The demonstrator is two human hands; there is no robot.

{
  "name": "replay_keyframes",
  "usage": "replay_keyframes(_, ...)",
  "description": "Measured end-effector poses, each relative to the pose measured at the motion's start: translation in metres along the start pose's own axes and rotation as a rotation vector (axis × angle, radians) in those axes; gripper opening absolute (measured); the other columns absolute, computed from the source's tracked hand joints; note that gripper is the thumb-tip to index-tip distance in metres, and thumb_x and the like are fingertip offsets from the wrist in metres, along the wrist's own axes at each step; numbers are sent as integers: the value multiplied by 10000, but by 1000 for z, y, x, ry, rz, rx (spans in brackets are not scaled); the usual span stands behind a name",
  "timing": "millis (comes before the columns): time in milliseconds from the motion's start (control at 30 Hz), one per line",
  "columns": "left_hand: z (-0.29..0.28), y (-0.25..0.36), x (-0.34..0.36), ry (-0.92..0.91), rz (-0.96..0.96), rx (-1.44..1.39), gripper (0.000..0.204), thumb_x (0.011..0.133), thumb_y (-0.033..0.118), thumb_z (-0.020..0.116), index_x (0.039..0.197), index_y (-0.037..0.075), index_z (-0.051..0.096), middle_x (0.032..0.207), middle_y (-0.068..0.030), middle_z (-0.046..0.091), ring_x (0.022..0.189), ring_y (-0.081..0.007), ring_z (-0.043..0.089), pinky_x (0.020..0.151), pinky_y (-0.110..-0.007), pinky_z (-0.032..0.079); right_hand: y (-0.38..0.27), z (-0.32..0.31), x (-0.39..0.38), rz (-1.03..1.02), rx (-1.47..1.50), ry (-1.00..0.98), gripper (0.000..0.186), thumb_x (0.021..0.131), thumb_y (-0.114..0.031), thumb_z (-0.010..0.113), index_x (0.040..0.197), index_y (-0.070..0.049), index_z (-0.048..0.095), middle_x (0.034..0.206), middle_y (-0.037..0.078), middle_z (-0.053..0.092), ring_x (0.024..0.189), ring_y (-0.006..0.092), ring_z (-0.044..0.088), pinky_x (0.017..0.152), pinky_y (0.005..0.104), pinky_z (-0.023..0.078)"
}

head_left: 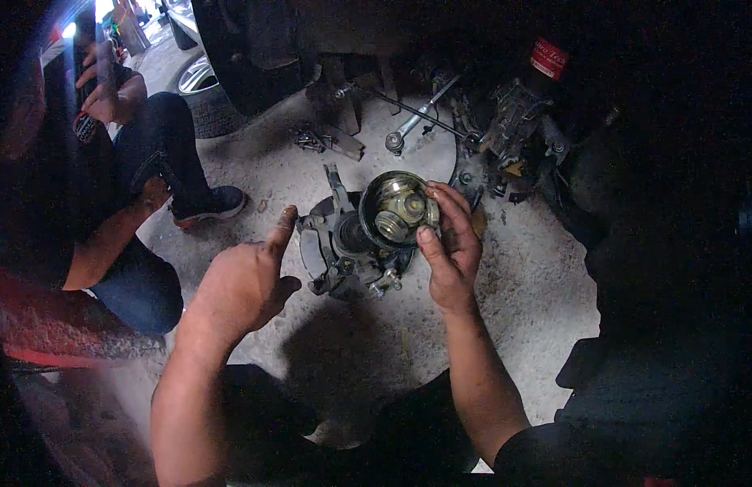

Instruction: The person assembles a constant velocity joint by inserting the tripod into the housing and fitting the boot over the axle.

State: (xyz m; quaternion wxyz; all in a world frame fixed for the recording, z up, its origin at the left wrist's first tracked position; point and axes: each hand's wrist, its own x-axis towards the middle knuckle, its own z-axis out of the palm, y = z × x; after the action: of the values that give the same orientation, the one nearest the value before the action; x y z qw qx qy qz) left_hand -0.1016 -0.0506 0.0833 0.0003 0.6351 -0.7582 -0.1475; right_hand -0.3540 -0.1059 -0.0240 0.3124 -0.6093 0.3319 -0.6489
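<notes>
Got gritty grey floor (pixel 526 280) across mid-frame, deep shadow (pixel 685 146) far right, a wheel (pixel 209 105) and co-worker (pixel 158 138) upper left, a ratchet (pixel 417 122) upper centre, plus a greasy roller joint (pixel 402 209) just above centre, gripped in the right hand (pixel 455 256), near a left hand (pixel 242 280), free and pointing.

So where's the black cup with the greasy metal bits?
The black cup is near the middle of the head view, held at its right edge by the right hand, with the left hand off to its left.

black cup (pixel 371 230), yellowish grease (pixel 399 201), mottled grey floor (pixel 518 276), dark blue jeans (pixel 177 146), red label (pixel 549 59), silver ratchet (pixel 412 122)
</notes>
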Motion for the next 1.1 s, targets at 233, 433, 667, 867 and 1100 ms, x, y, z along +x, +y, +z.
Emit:
replay_keyframes(233,-4,6,3,-56,-5,60,883,815,192,714,1513,28,200,850,-255,665,812,-430,646,742,-501,505,5,-20,6,45,113,-122,546,797,-224,699,1289,-21,577,1365,150,503,1273,278,474,1103,394,332)
replay_keyframes(433,17,-7,8,45,66,37,928,830,220,728,1549,156,144,787,-235,653,757,-447,621,689,-522,485,3,-22,10,103,68,-145,555,747,-218,731,1250,-19,606,1350,143,508,1268,270,474,1095,397,344)
replay_keyframes(667,3,13,12,-45,60,94,810,836,203,691,1494,12,259,850,-236,672,804,-411,659,736,-487,513,3,-24,14,77,80,-148,501,722,-141,749,1191,-18,626,1315,136,513,1240,260,489,1075,385,364)
replay_keyframes(867,17,1,14,16,99,52,915,837,208,706,1544,129,130,822,-212,677,790,-432,637,712,-520,502,5,-21,12,118,83,-143,522,724,-133,748,1211,-28,592,1313,135,511,1239,259,487,1075,387,362)
replay_keyframes(1100,15,4,18,-38,52,89,927,827,195,717,1544,142,133,863,-187,703,839,-413,658,743,-504,524,8,-23,15,108,140,-147,510,740,-156,744,1214,-48,590,1321,129,501,1247,258,481,1080,390,357)
